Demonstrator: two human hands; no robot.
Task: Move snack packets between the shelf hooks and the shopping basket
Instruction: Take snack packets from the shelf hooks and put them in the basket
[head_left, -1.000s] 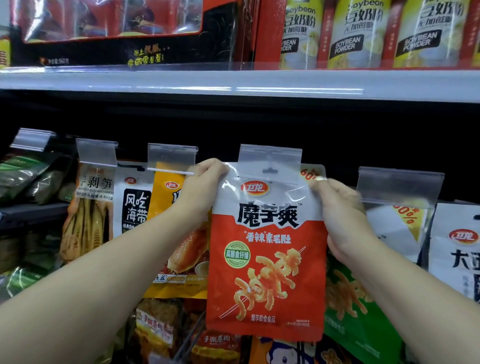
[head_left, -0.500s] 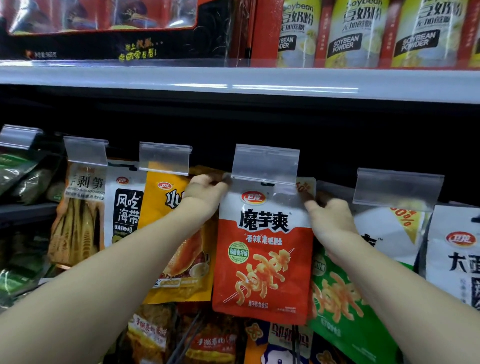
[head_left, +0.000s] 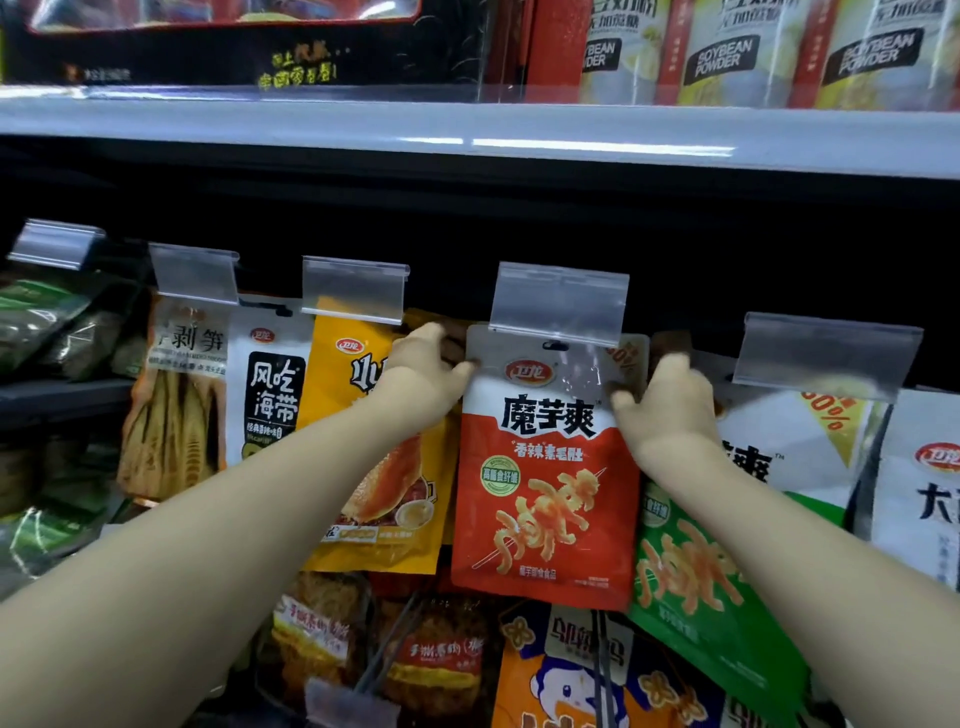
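Observation:
A red and white snack packet (head_left: 545, 499) hangs upright at the middle shelf hook, its hang hole just under the hook's clear price-tag holder (head_left: 558, 301). My left hand (head_left: 423, 371) pinches the packet's top left corner. My right hand (head_left: 667, 400) pinches its top right edge. A green packet (head_left: 696, 587) hangs tilted behind and to the right of it. No shopping basket is in view.
Neighbouring hooks carry a yellow packet (head_left: 363, 395), a white seaweed packet (head_left: 267, 379), a bamboo-shoot packet (head_left: 176, 405) and white packets (head_left: 924, 467) at right. A white shelf edge (head_left: 467, 130) with soybean powder bags (head_left: 727, 52) runs overhead. More packets hang below.
Both hands carried the red packet up and back toward the shelf; its top now sits under the middle hook's tag holder, and the hands have slid to its upper corners.

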